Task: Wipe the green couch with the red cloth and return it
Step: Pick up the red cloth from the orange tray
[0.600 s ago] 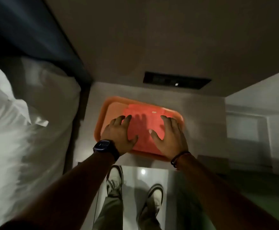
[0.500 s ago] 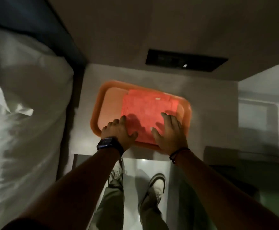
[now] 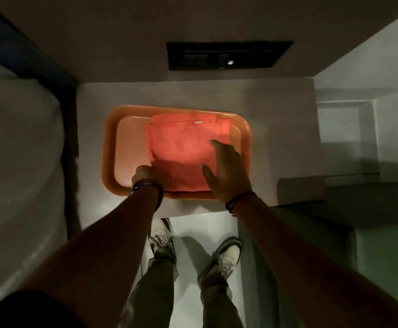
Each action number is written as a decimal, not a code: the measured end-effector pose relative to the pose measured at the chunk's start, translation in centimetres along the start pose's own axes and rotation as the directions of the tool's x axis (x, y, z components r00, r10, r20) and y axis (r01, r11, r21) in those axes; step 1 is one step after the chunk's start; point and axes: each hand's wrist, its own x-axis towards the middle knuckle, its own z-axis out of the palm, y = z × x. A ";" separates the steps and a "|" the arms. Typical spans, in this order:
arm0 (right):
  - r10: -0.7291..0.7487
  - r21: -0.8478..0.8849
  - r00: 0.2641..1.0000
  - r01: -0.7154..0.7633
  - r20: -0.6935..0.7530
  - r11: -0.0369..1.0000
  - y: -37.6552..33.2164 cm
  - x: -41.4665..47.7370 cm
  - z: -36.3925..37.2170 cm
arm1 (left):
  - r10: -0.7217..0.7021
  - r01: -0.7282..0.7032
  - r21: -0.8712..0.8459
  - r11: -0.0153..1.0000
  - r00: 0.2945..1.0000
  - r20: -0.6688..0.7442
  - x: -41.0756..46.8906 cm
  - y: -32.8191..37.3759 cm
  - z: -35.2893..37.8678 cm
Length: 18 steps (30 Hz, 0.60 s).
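Folded red cloth on orange tray, two hands at its near edge.

Left hand (image 3: 149,177), watch-strapped: fingers curled at the folded red fabric cloth's (image 3: 181,147) near-left corner; grip cannot be confirmed. Right hand (image 3: 228,171): released, fingers spread over cloth's right side. Cloth lies in rounded orange plastic tray (image 3: 109,147) on pale table (image 3: 276,114).

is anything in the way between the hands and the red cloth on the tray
Nothing visible. The folded cloth lies uncovered in the tray. The left hand is already at its near left corner, apparently curled on the edge, and the right hand is spread open at its right side.
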 end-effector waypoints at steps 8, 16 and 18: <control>-0.122 0.074 0.992 0.123 -0.008 0.990 -0.1 -1.0 -7.8 | 0.770 -0.721 0.398 0.568 0.636 0.054 -12.0 5.2 -1.2; -0.264 -0.100 0.964 0.266 0.029 0.959 4.2 -9.5 -17.4 | 0.916 -0.930 0.362 -0.058 0.095 0.390 -27.9 8.4 -0.8; -0.250 -0.048 0.968 0.251 0.025 0.967 6.2 -13.2 -20.5 | 0.889 -0.933 0.324 -0.158 0.009 0.458 -32.6 8.9 0.8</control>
